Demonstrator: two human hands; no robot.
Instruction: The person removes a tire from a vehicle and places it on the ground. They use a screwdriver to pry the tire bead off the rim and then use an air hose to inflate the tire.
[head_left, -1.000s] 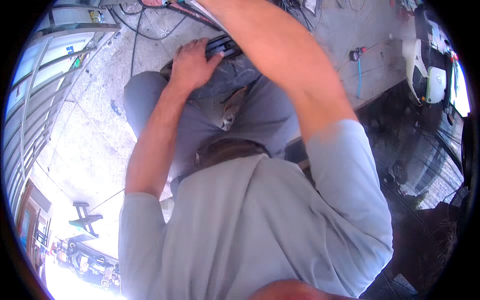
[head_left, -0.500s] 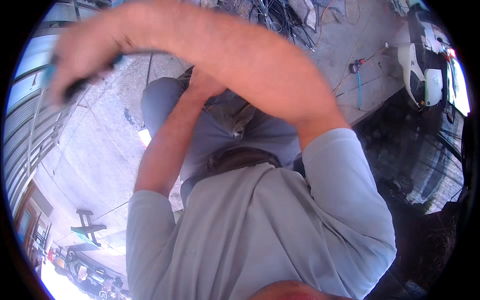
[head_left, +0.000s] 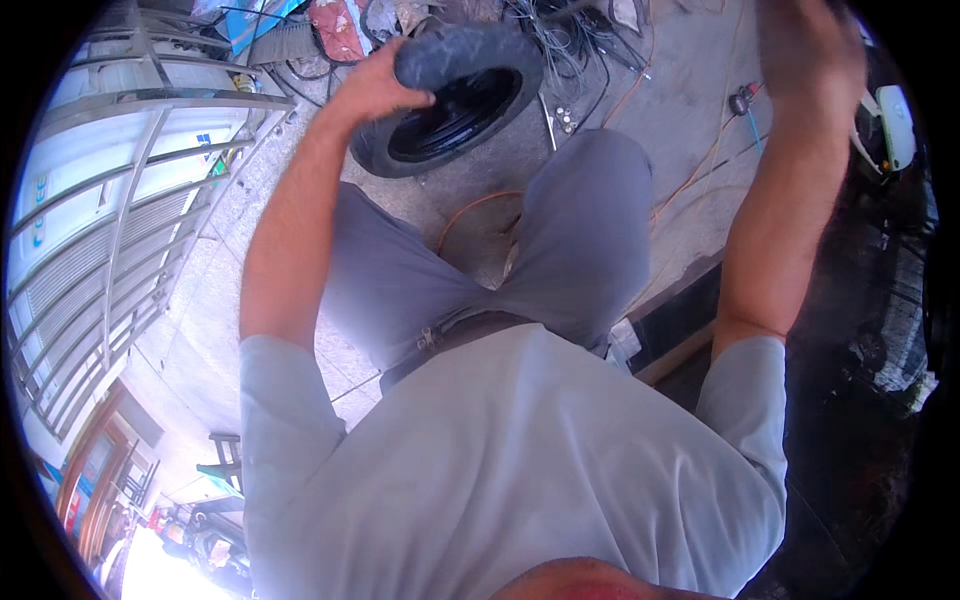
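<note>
In front of my knees, a small black tyre stands tilted, its dark inside turned partly toward me. My left hand is closed on its left edge, with the thumb over the near side. At the upper right, my raised right hand is well apart from the tyre. It is smeared by motion and cut by the view's dark rim, so I cannot tell what its fingers hold, if anything.
Metal railings line the left side. Tangled cables lie beyond the tyre, beside red and blue scraps. An orange cord runs across the concrete floor on the right. A white vehicle part stands at the far right.
My right arm has swung from the upper left across to the upper right. My left hand has moved forward from my lap area, and the tyre now shows plainly in its grip.
</note>
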